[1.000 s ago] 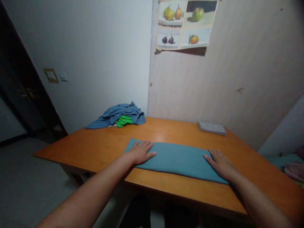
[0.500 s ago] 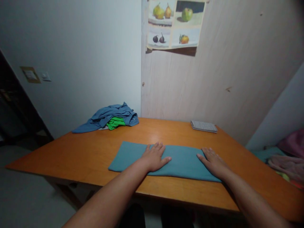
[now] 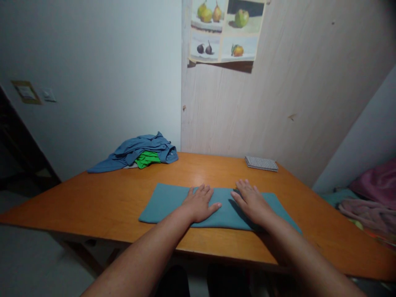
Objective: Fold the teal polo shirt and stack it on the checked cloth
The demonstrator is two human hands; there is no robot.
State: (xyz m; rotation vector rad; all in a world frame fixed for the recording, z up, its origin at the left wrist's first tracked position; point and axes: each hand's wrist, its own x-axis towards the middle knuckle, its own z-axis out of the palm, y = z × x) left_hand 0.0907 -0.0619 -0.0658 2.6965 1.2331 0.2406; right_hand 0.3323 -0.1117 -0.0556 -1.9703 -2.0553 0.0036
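Note:
A teal cloth [image 3: 173,204], folded into a long flat strip, lies across the front part of the wooden table. My left hand [image 3: 199,204] rests flat on its middle, fingers spread and thumb pointing right. To the right, my right hand [image 3: 252,202] hovers a little above the cloth, casting a shadow on it; its fingers are apart and it holds nothing. The cloth's right end shows beyond my right wrist.
A heap of blue and bright green clothes [image 3: 139,150] sits at the table's back left. A folded checked cloth [image 3: 261,163] lies at the back right. Pink and mauve fabrics [image 3: 368,206] are beyond the table's right edge. The wall stands behind the table [image 3: 102,198].
My right hand has lifted from the cloth's right end and moved left, closer to my left hand. My left hand stays in place on the cloth. The view has shifted slightly.

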